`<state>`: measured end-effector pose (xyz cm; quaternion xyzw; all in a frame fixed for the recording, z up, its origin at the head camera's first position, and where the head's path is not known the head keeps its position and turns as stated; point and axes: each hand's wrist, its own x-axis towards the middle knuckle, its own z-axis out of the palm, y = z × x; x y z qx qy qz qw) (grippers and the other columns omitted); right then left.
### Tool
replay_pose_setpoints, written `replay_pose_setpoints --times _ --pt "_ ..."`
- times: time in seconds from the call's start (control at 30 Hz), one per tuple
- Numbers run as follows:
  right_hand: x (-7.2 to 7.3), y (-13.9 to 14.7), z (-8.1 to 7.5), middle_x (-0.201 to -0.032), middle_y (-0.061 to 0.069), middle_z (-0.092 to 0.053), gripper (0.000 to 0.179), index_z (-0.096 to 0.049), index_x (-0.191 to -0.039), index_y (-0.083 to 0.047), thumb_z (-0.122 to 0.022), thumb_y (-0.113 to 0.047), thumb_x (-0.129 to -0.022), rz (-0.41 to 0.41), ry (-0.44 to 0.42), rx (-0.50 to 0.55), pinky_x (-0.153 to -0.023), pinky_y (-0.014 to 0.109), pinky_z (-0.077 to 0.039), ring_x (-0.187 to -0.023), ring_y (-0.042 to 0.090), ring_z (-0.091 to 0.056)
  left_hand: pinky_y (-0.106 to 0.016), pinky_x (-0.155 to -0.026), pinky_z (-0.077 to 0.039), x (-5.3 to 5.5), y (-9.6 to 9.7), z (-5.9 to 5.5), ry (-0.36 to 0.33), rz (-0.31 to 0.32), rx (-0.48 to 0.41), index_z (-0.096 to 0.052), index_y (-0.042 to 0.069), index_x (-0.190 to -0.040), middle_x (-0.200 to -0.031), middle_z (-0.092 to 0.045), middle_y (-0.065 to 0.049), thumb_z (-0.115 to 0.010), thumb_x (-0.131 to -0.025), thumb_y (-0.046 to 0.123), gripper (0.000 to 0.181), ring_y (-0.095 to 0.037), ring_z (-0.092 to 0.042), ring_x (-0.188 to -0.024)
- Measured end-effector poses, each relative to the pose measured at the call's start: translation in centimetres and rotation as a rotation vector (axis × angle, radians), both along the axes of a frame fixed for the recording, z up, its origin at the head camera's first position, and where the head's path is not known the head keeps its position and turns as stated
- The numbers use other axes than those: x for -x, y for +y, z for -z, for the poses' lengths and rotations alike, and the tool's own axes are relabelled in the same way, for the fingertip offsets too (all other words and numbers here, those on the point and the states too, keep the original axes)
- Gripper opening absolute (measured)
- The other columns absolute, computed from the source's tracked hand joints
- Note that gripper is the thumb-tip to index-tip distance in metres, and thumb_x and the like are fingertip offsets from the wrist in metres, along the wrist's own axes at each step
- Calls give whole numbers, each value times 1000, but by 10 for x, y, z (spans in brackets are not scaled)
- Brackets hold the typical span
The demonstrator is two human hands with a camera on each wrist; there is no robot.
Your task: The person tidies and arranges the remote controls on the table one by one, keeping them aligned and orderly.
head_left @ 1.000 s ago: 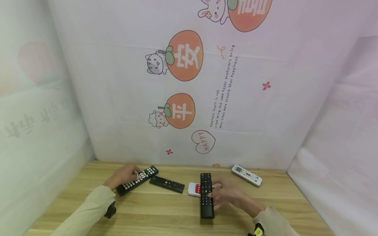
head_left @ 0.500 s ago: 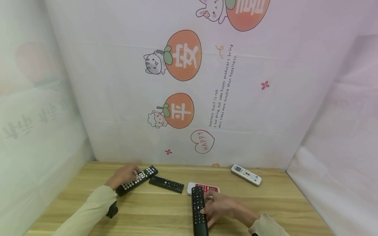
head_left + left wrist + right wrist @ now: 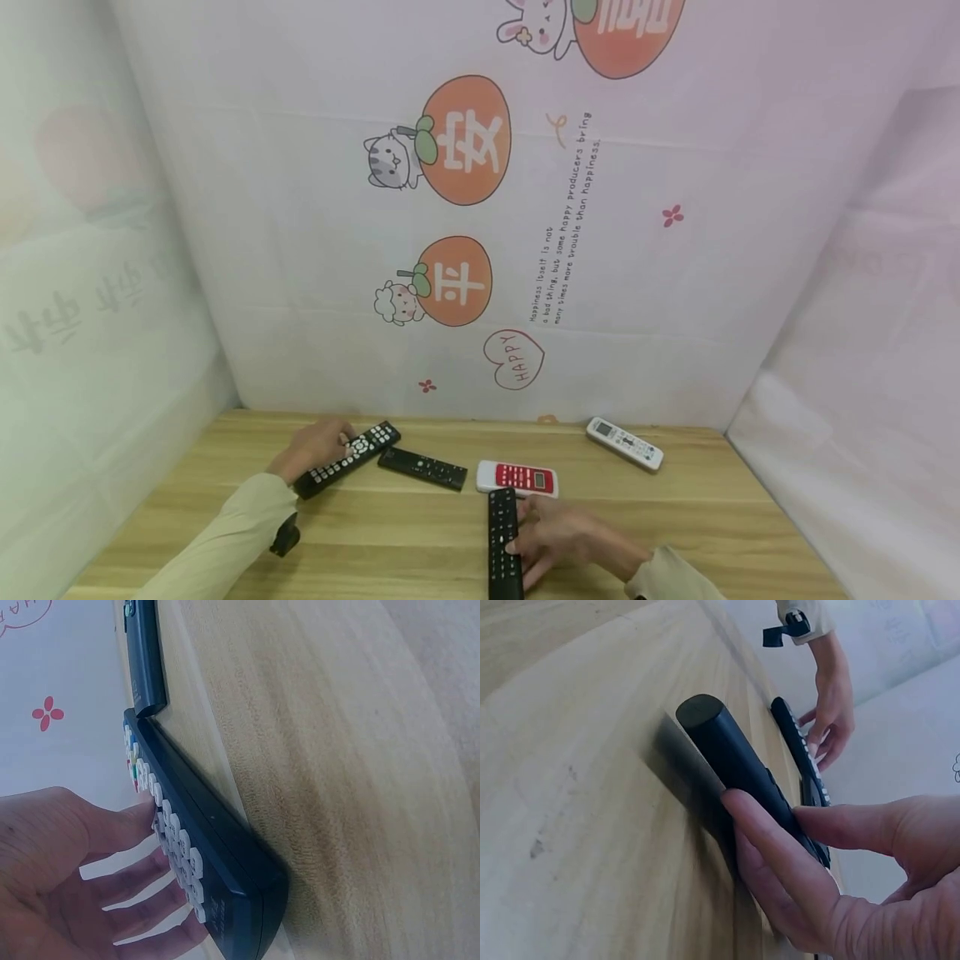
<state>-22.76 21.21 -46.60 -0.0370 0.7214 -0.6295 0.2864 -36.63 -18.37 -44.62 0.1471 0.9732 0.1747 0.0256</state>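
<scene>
On the table's left, my left hand grips a black remote control with white buttons. The left wrist view shows the thumb on the button face of this remote, with the other fingers along its far edge. My right hand holds a plain black remote control by its side, thumb over the buttons. In the right wrist view that black remote is tilted just above the wood, its dark shadow beside it. A white and red remote control lies directly behind the right hand.
A thinner black remote lies close to the left hand's remote. Farther back on the right is a white remote with a small screen. Printed white cloth walls the wooden table at the back and sides.
My right hand has brought the black remote toward the front edge and slightly left, uncovering the white and red remote. The left hand stays on its remote.
</scene>
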Motion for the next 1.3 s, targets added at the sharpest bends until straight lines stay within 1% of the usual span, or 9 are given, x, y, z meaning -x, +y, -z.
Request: replay_pose_setpoints --times 0.13,0.27,0.4,0.5,0.7,0.83,1.07,1.2,1.3 --pt "6 1 -3 -100 31 -64 46 -35 -122 10 -65 15 -89 20 19 -35 -74 49 -66 -74 33 -72 -60 -91 -56 -1 1 -1 15 6 9 -73 0 -118 -113 -73 -19 -74 -95 11 26 -34 -70 -102" --pt "10 2 -6 -96 29 -66 45 -38 -123 8 -67 13 -89 11 27 -98 -72 46 -66 -68 28 -72 -60 -91 -56 -3 1 -2 17 2 14 -73 1 -118 -112 -74 -18 -75 -94 12 26 -34 -70 -101" --pt "11 1 -9 -91 29 -69 43 -40 -120 8 -69 11 -89 -1 47 -148 -69 44 -66 -63 24 -71 -60 -90 -56 -3 1 -1 15 -3 17 -73 0 -118 -108 -75 -17 -74 -95 12 26 -33 -70 -99" --pt "11 0 -10 -89 29 -69 43 -40 -120 8 -71 10 -89 8 51 -189 -68 42 -66 -61 23 -72 -60 -90 -56 -3 1 1 14 -5 20 -73 0 -118 -105 -75 -17 -74 -95 12 26 -32 -70 -97" --pt "11 -1 -13 -83 30 -69 43 -44 -120 7 -74 8 -89 33 88 -290 -63 38 -66 -60 22 -72 -62 -91 -54 -1 1 2 16 -12 18 -73 1 -117 -110 -74 -19 -74 -95 12 25 -35 -69 -101" --pt "11 1 -14 -82 29 -69 43 -42 -119 7 -72 10 -88 22 105 -267 -63 41 -66 -61 23 -71 -63 -93 -54 0 2 0 23 -10 22 -73 1 -117 -114 -74 -19 -74 -95 12 25 -37 -69 -105" --pt "15 0 -14 -87 25 -66 54 -40 -130 7 -70 14 -86 14 120 -270 -64 42 -66 -67 27 -72 -62 -92 -55 0 2 0 11 -11 24 -73 1 -118 -109 -74 -17 -75 -95 13 26 -33 -70 -99" --pt "16 1 -13 -86 25 -67 55 -40 -130 7 -70 15 -84 16 117 -271 -64 42 -66 -66 28 -72 -61 -92 -55 -1 2 0 13 -12 17 -73 1 -117 -111 -74 -19 -75 -94 12 26 -35 -70 -101" --pt "17 2 -13 -87 21 -69 51 -42 -126 7 -69 14 -83 20 143 -292 -62 42 -66 -65 28 -72 -62 -92 -55 0 3 -1 18 -16 13 -73 1 -117 -115 -73 -21 -74 -94 11 25 -37 -69 -104"
